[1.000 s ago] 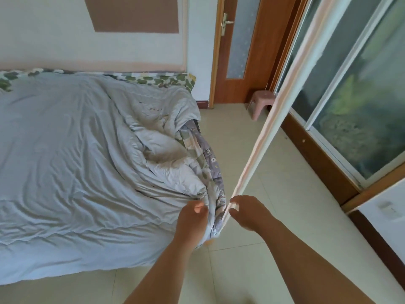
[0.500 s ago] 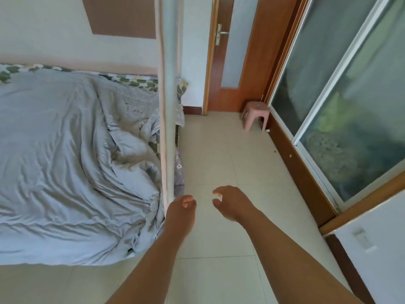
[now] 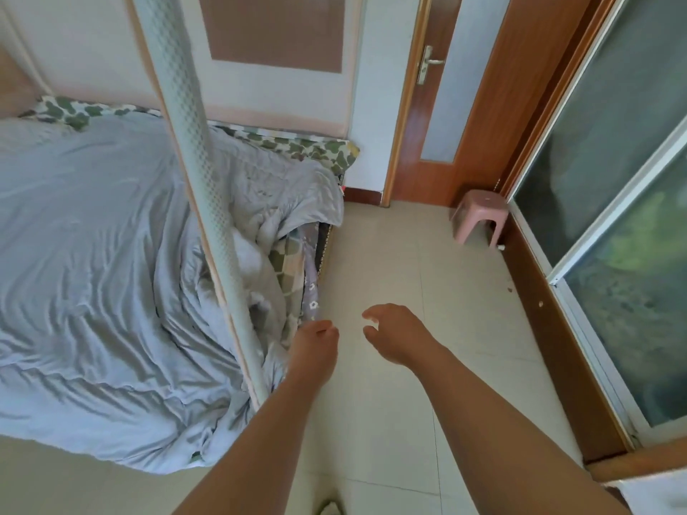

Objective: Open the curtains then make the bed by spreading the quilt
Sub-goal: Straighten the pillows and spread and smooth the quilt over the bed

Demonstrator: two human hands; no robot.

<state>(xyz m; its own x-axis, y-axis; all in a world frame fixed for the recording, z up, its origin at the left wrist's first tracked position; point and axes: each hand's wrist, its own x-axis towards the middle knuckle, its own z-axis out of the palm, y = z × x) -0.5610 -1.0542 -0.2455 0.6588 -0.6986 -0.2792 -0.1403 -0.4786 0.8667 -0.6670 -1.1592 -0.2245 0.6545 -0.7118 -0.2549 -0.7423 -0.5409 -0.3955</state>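
A grey-blue quilt [image 3: 93, 254] covers the bed, bunched and folded back along the bed's right edge [image 3: 267, 232], where a patterned underside shows. A pale textured curtain strip [image 3: 193, 150] with a beige border hangs slanted across the bed from the top left down to my left forearm. My left hand [image 3: 316, 343] hovers over the floor by the bed's edge, just right of the curtain, fingers curled with thumb against them, holding nothing. My right hand [image 3: 394, 336] is beside it over the tiles, fingers loosely bent and spread, empty.
A camouflage-print mattress edge [image 3: 308, 148] runs along the wall. A wooden door [image 3: 438, 105] stands at the far end, with a pink plastic stool [image 3: 479, 217] beside it. Sliding glass panels [image 3: 624, 202] line the right side. Tiled floor [image 3: 409, 262] lies between bed and glass.
The curtain has swung left, from the window side across the bed. My right hand let it go first, then my left; both hands now hold nothing.
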